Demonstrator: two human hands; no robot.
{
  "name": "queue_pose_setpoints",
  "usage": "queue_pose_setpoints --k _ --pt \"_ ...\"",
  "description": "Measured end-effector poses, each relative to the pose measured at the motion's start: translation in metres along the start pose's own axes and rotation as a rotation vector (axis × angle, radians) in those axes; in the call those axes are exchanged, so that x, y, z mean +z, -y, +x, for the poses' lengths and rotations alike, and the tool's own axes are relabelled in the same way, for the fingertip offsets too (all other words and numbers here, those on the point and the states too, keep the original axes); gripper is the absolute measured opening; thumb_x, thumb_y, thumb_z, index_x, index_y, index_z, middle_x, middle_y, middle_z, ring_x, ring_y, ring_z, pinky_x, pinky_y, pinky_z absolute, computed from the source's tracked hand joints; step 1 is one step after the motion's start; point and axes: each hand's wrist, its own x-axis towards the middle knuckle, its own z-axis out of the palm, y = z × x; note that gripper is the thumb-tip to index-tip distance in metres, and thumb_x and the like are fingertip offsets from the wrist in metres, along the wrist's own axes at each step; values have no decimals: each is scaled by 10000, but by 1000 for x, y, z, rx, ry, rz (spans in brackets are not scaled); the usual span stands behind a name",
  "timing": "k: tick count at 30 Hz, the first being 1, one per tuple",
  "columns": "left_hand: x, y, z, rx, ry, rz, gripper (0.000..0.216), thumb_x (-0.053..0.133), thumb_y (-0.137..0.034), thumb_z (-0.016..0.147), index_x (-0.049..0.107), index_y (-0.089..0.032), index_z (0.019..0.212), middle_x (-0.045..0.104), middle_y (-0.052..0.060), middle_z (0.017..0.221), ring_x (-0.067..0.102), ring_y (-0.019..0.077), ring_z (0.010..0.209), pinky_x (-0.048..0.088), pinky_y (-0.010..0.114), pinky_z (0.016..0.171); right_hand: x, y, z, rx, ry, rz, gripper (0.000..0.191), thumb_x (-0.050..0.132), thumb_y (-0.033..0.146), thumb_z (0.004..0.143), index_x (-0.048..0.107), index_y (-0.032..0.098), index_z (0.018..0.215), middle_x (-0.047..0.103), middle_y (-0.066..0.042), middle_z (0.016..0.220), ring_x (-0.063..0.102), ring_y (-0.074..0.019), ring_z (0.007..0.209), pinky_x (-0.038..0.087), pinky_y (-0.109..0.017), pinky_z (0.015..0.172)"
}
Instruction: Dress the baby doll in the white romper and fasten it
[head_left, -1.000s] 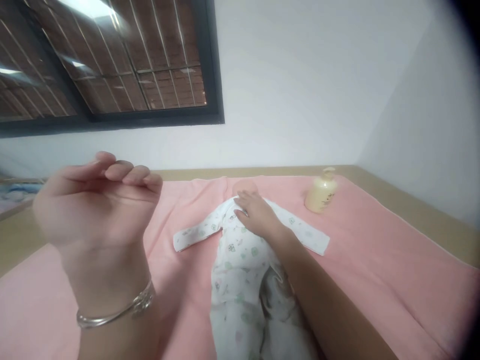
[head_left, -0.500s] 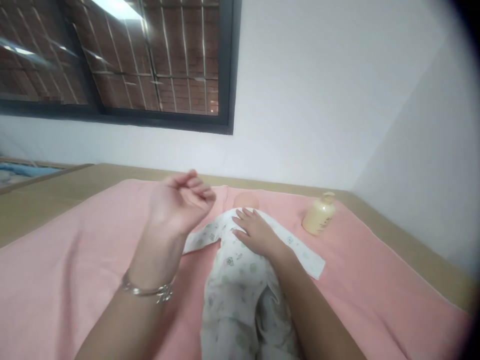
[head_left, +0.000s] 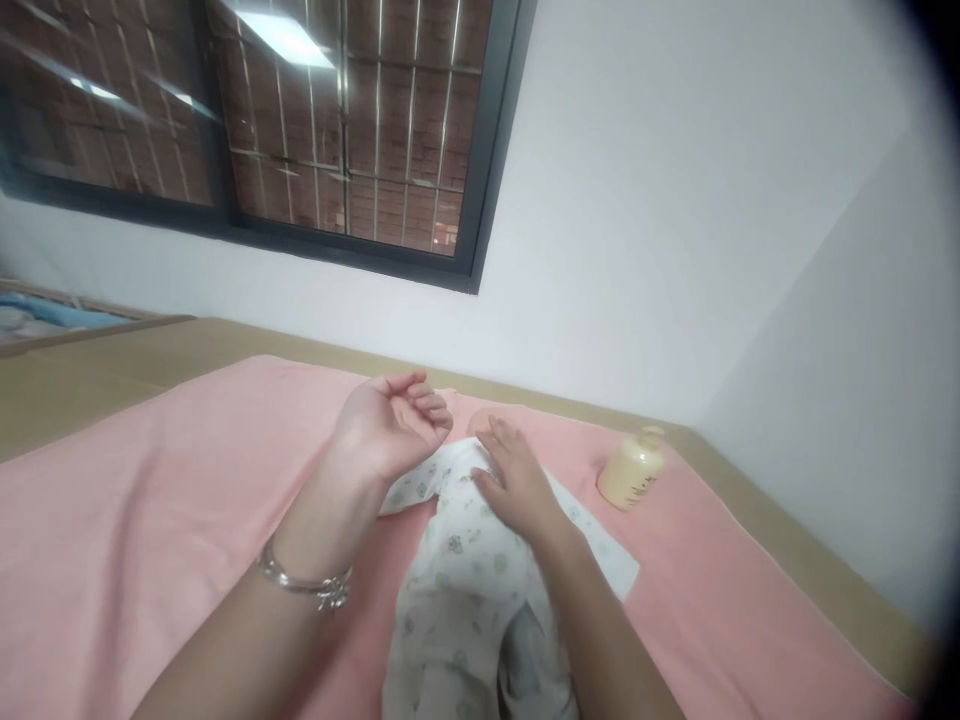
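Observation:
A small white printed baby garment (head_left: 472,560) with long sleeves lies on the pink blanket (head_left: 187,500), its lower part bulging towards me. At its neck end a skin-coloured rounded shape (head_left: 487,420) shows in part, mostly behind my fingers; I cannot tell what it is. My right hand (head_left: 514,480) rests on the garment's upper part, fingers stretched out. Above the left sleeve hovers my left hand (head_left: 397,425), palm up and empty, its fingers loosely curled. A silver bracelet (head_left: 304,580) circles the left wrist.
A pale yellow pump bottle (head_left: 631,470) stands on the blanket to the right. Behind the tan surface (head_left: 225,345) rises a white wall (head_left: 637,250) with a barred window (head_left: 352,130). Blue cloth (head_left: 60,312) shows at the far left.
My left hand has moved right and slightly down, closer to my right hand. My right hand has turned more upright on the garment, its fingertips nearer the rounded shape. The camera view has tilted.

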Motion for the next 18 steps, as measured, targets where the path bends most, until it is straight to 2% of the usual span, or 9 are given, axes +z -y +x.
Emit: queue_pose_setpoints --k 4,7,9,10,13,15,18 --pt "4 -2 -11 51 44 22 111 425 -54 693 420 -163 669 343 -40 536 354 84 455 317 204 441 4 -3 -1 -5 65 43 427 436 401 893 520 209 1265 415 -83 1404 309 -245 1330 195 -469 1100" --pt "2 -4 -5 72 24 7 110 426 -53 679 439 -162 682 359 -38 528 379 91 447 329 208 437 2 -1 -2 34 -108 71 426 441 351 888 504 193 1278 398 -74 1416 292 -222 1341 196 -438 1116" --pt "-2 -3 7 40 -28 -6 115 424 -53 676 458 -161 697 384 -33 525 409 99 439 344 212 436 3 2 -2 66 -225 87 456 416 313 895 451 173 1327 343 -76 1449 249 -214 1360 193 -435 1120" --pt "-6 -1 16 10 -73 -4 114 426 -57 679 467 -161 701 403 -28 527 428 103 437 351 215 436 4 4 -2 75 -240 97 453 400 295 899 444 171 1333 338 -77 1452 251 -210 1359 202 -434 1117" --pt "-17 8 42 -80 -242 39 101 452 -71 697 479 -168 690 456 -15 534 494 123 452 383 226 444 11 7 -1 64 -93 116 387 388 261 901 530 191 1255 445 -78 1381 353 -210 1309 231 -442 1103" --pt "-22 16 54 -130 -304 70 100 456 -72 711 486 -167 698 490 1 559 527 139 475 397 237 449 10 7 2 76 18 117 359 417 263 888 577 194 1202 499 -84 1333 413 -222 1266 249 -450 1092" --pt "-20 23 51 -178 -311 118 75 468 -97 732 510 -159 727 545 40 633 570 169 527 424 270 466 -15 8 3 152 -14 143 398 461 287 861 567 176 1228 460 -103 1365 430 -254 1251 332 -443 1047"
